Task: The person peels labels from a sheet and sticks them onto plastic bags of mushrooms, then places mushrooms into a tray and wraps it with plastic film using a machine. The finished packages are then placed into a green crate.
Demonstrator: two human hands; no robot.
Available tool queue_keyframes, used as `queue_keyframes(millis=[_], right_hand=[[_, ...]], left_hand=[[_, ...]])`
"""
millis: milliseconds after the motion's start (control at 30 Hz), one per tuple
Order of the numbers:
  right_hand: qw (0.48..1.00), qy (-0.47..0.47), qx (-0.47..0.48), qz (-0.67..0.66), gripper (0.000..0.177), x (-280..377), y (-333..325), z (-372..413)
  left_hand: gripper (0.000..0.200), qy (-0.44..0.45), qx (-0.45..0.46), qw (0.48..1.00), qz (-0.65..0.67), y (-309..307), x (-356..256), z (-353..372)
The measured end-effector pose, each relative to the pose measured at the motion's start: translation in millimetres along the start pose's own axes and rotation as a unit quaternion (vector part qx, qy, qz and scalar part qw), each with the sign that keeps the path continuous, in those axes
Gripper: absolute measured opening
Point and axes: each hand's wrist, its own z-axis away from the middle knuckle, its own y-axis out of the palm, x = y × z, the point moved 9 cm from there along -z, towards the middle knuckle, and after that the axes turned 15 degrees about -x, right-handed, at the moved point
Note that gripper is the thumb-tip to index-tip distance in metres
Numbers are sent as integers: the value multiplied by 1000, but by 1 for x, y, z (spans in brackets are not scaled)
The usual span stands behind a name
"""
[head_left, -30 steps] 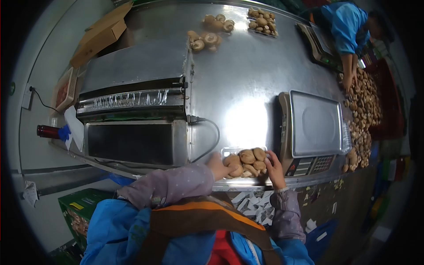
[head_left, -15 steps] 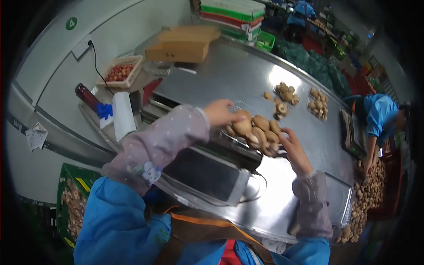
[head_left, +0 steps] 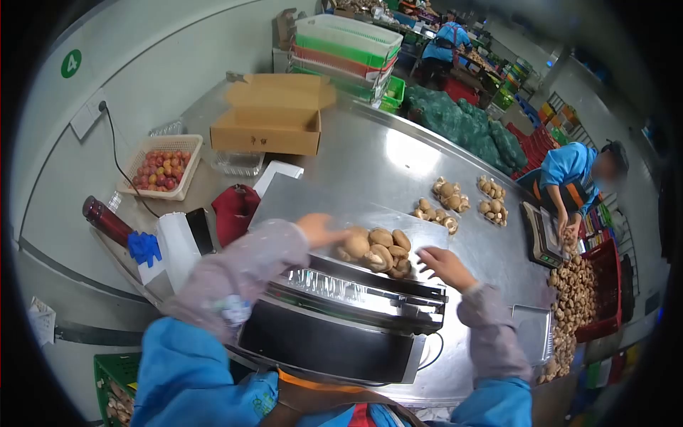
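Note:
A cluster of brown mushrooms (head_left: pixel 380 250) rests on the flat steel plate (head_left: pixel 299 203) of the machine in front of me. Just left of the cluster, my left hand (head_left: pixel 319 231) is blurred by motion, its fingers reaching toward the nearest mushroom. On the other side, my right hand (head_left: pixel 449 268) hangs apart from the mushrooms with its fingers spread and nothing in them. Below the cluster runs a strip of shiny clear film (head_left: pixel 341 290), and nearer to me lies a dark flat panel (head_left: pixel 327 338).
More mushroom portions (head_left: pixel 449 196) stand farther back on the steel table (head_left: pixel 356 156). An open cardboard box (head_left: pixel 267 132), a basket of red fruit (head_left: pixel 162 167) and a dark red bottle (head_left: pixel 107 220) are at left. At right, a person (head_left: pixel 569 171) handles mushrooms beside a scale (head_left: pixel 542 235) and a mushroom heap (head_left: pixel 573 299).
The mushrooms were held up between both hands and now lie on the plate. My right hand has let go and moved off; the left has drawn leftward. The view has shifted.

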Motion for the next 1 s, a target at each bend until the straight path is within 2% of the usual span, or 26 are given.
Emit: queue_keyframes(millis=[67, 100, 133, 167, 233, 267, 300, 367, 400, 433, 467, 500, 533, 567, 600, 633, 700, 733, 767, 800, 833, 867, 900, 933, 967, 1000], right_hand=[[983, -114, 26, 144, 16, 10, -35, 43], [964, -221, 43, 142, 17, 23, -41, 72], [954, -241, 45, 172, 20, 20, -43, 92], [934, -290, 9, 211, 22, 17, -41, 107], [878, -384, -37, 282, 33, 13, -14, 114], [968, -211, -26, 136, 30, -23, -9, 95], [968, -211, -22, 136, 30, -29, 4, 88], [922, -333, -125, 154, 17, -10, 7, 81], [924, -331, -121, 151, 17, -13, 10, 81], [947, -286, -114, 90, 11, -23, 10, 80], [964, -241, -109, 29, 6, -33, 8, 79], [965, -239, -108, 27, 6, -37, 3, 84], [987, -132, -62, -60, 4, -54, -4, 89], [989, -24, -15, -146, 9, -66, -10, 95], [988, -50, -1, -143, 11, -51, -21, 102], [987, -77, 14, -141, 13, -31, -34, 110], [944, -44, -14, -326, 13, 10, -74, 112], [922, -62, -38, -380, 14, 30, -93, 104], [897, -78, -64, -431, 17, 46, -110, 90], [873, -53, -135, -465, 19, 48, -116, 65], [843, -30, -205, -496, 22, 48, -116, 37], [898, -76, -224, -371, 20, 54, -104, 0], [932, -121, -242, -240, 19, 48, -85, -34], [950, -203, -227, -73, 19, 32, -54, -58], [933, -278, -207, 98, 18, 18, -23, -75], [910, -346, -214, 81, 18, 21, -3, -69]], left_hand=[[43, 121, 35, 992, 3, -37, 7, 29], [33, 222, 15, 972, -76, -64, 2, 55], [27, 321, -4, 935, -151, -80, -6, 80], [27, 318, 5, 936, -148, -82, -4, 88], [29, 460, -46, 846, -267, -76, -19, 116], [32, 488, -84, 826, -269, -64, -21, 116], [32, 485, -84, 828, -268, -49, -19, 113], [47, 484, -83, 848, -200, -31, -25, 110], [32, 459, -80, 856, -225, -25, -23, 108], [32, 456, -74, 858, -224, -22, -21, 113], [29, 402, -48, 889, -214, -22, -12, 109], [26, 346, -23, 916, -204, -24, -2, 106], [22, 271, 22, 959, -74, -34, 7, 106], [22, 270, 21, 960, -75, -47, 6, 111], [22, 97, 116, 985, 83, -50, 23, 116], [22, -82, 200, 947, 238, -49, 34, 128], [23, -93, 138, 880, 446, -87, 13, 122], [27, -46, 146, 815, 559, -109, -8, 112], [28, -39, 128, 745, 653, -119, -22, 94], [29, -30, 109, 664, 739, -125, -41, 72], [30, -45, 34, 695, 717, -120, -44, 39], [31, -58, -42, 721, 690, -109, -39, 10], [31, -22, -107, 861, 496, -79, -19, -17], [32, 15, -170, 947, 273, -51, -1, -47], [29, -11, -94, 989, 117, -9, -1, -52], [24, 144, -191, 971, 31, 5, -12, -44]])
